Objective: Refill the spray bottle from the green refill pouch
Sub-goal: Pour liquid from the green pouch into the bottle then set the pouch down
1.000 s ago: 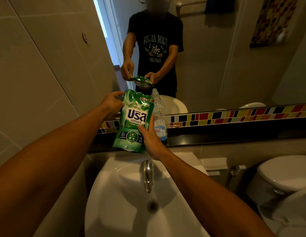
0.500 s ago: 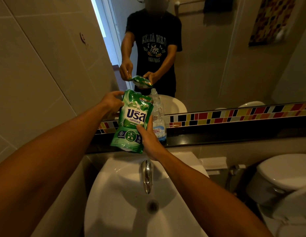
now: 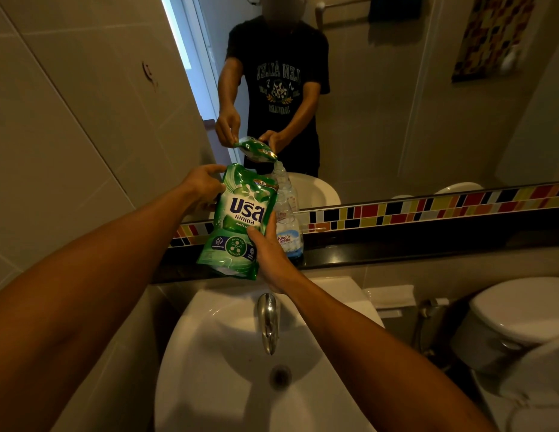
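I hold the green refill pouch (image 3: 240, 222) tilted in the air above the black ledge, its top right corner leaning toward the bottle. My left hand (image 3: 203, 185) grips the pouch's upper left edge. My right hand (image 3: 272, 257) holds its lower right side. The clear spray bottle (image 3: 287, 219), with no sprayer head on it, stands on the ledge just behind and right of the pouch, showing a little blue liquid at the bottom. The pouch hides the bottle's left side.
A white sink (image 3: 228, 369) with a chrome tap (image 3: 267, 322) lies below my arms. The black ledge (image 3: 396, 244) runs under a mirror (image 3: 381, 104) with a coloured tile strip. A toilet (image 3: 515, 313) stands at the right, a tiled wall (image 3: 69, 135) at the left.
The pouch has shifted slightly lower and left in both hands, staying tilted toward the bottle. The bottle has not moved.
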Demonstrator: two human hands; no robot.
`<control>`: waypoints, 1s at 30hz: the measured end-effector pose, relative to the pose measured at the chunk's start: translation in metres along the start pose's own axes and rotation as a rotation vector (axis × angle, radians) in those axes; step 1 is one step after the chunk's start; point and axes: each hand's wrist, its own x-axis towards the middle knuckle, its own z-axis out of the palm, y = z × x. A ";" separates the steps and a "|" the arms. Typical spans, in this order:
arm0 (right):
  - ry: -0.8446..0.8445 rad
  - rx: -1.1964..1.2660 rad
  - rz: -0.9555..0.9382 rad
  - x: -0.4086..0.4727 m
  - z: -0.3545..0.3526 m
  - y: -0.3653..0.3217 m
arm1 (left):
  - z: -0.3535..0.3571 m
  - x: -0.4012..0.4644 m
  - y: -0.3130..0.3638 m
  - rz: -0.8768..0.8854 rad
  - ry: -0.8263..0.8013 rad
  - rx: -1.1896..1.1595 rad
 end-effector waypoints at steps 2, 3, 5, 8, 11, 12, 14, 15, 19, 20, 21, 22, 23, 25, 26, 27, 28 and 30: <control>-0.005 0.001 -0.002 -0.002 0.002 -0.002 | 0.000 0.001 0.000 0.006 0.001 0.008; -0.005 0.002 0.004 -0.002 0.002 -0.002 | 0.000 0.001 0.000 0.008 0.001 0.008; 0.006 0.002 0.023 -0.002 0.004 -0.002 | -0.001 0.001 0.001 0.010 0.002 0.006; 0.021 0.003 0.040 -0.001 0.007 -0.003 | -0.002 0.001 0.002 0.013 0.000 0.014; 0.030 0.002 0.036 -0.003 0.009 -0.005 | -0.002 0.000 0.004 0.009 0.001 0.012; 0.031 0.004 0.036 -0.004 0.010 -0.006 | -0.003 0.000 0.004 0.007 0.001 0.010; 0.028 0.007 0.038 -0.004 0.011 -0.007 | -0.004 -0.001 0.005 0.003 0.001 0.008; 0.027 0.009 0.037 -0.004 0.011 -0.007 | -0.004 -0.001 0.006 0.003 -0.001 0.008; 0.037 0.024 0.035 -0.005 0.013 -0.008 | -0.005 -0.003 0.008 0.004 -0.004 0.015; 0.037 0.025 0.034 -0.005 0.013 -0.008 | -0.005 -0.003 0.008 0.005 -0.003 0.017; 0.034 0.027 0.034 -0.006 0.014 -0.009 | -0.005 -0.004 0.009 0.008 -0.003 0.019; 0.033 0.030 0.035 -0.006 0.014 -0.010 | -0.005 -0.004 0.010 0.010 -0.002 0.020; 0.036 0.034 0.038 -0.006 0.015 -0.011 | -0.005 -0.005 0.011 0.011 -0.001 0.021; 0.041 0.042 0.041 -0.007 0.016 -0.012 | -0.005 -0.008 0.012 0.012 -0.001 0.024; 0.040 0.043 0.039 -0.008 0.017 -0.012 | -0.005 -0.009 0.013 0.012 -0.001 0.026; 0.040 0.043 0.035 -0.008 0.017 -0.012 | -0.005 -0.009 0.013 0.013 0.000 0.028; 0.040 0.044 0.035 -0.008 0.017 -0.012 | -0.005 -0.009 0.013 0.014 0.001 0.030; 0.042 0.054 0.036 -0.009 0.018 -0.014 | -0.006 -0.010 0.014 0.020 0.006 0.028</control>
